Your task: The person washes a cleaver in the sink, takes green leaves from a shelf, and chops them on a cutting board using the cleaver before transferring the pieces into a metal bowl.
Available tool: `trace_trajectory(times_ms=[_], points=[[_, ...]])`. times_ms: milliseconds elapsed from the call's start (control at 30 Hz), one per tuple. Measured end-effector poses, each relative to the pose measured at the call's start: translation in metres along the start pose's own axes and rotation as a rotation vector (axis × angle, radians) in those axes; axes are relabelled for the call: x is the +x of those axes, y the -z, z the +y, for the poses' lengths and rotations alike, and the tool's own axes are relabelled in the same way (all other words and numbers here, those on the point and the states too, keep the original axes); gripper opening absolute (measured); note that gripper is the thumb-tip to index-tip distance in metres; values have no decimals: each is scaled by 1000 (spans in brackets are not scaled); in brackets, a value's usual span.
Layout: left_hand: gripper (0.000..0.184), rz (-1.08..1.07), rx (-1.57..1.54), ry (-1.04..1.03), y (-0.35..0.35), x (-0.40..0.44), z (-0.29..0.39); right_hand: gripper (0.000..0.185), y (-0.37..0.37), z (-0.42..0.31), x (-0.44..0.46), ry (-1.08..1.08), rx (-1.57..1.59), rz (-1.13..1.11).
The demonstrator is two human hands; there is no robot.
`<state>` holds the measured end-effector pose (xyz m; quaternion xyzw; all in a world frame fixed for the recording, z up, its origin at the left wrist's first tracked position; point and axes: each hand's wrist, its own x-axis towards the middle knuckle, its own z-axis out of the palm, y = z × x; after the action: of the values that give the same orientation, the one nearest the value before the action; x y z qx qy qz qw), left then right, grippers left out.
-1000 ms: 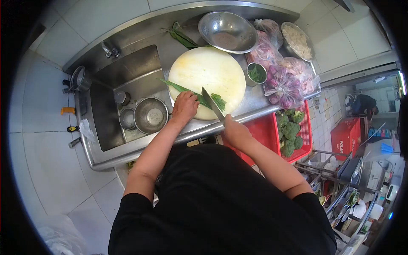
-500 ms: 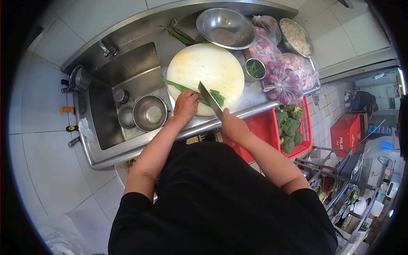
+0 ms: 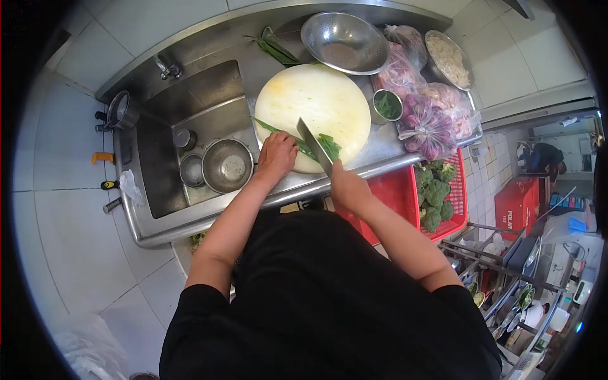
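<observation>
A round white cutting board [image 3: 313,95] lies on the steel counter. My left hand [image 3: 277,154], fingers curled down, presses a long green leaf [image 3: 266,126] against the board's near-left part. My right hand [image 3: 348,189] is closed round the handle of a cleaver [image 3: 314,143], its broad blade angled across the leaf near my left fingertips. Cut green pieces [image 3: 330,146] lie just right of the blade. The cleaver's handle is mostly hidden in my fist. Beside the board stands a metal cup [image 3: 386,106] holding chopped greens.
The sink [image 3: 158,180] at left holds metal bowls. Behind the board are a colander [image 3: 345,43] and more long leaves [image 3: 277,49]. Plastic bags [image 3: 425,126] of purple and pink food crowd the right counter. Below, a red basket [image 3: 461,183] holds broccoli. A person [image 3: 546,158] is far right.
The view has shifted slightly, moving the counter and board a little rightward in the picture. The leaf's far end sits a bit closer to my left hand. Both grips look the same.
</observation>
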<state>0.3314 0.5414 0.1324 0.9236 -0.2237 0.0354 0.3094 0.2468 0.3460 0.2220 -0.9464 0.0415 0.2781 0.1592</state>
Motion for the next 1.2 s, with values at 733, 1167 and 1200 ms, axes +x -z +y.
trace_trajectory(times_ms=[733,1167,1200], points=[[13,-106,-45,8,-3,4,7,26,65,-31,8,88,-36,-103],[8,47,-51,26,12,0,0,28,82,-49,21,55,-31,-185],[10,-9,-6,25,12,2,-4,29,73,-44,17,71,-38,-155]])
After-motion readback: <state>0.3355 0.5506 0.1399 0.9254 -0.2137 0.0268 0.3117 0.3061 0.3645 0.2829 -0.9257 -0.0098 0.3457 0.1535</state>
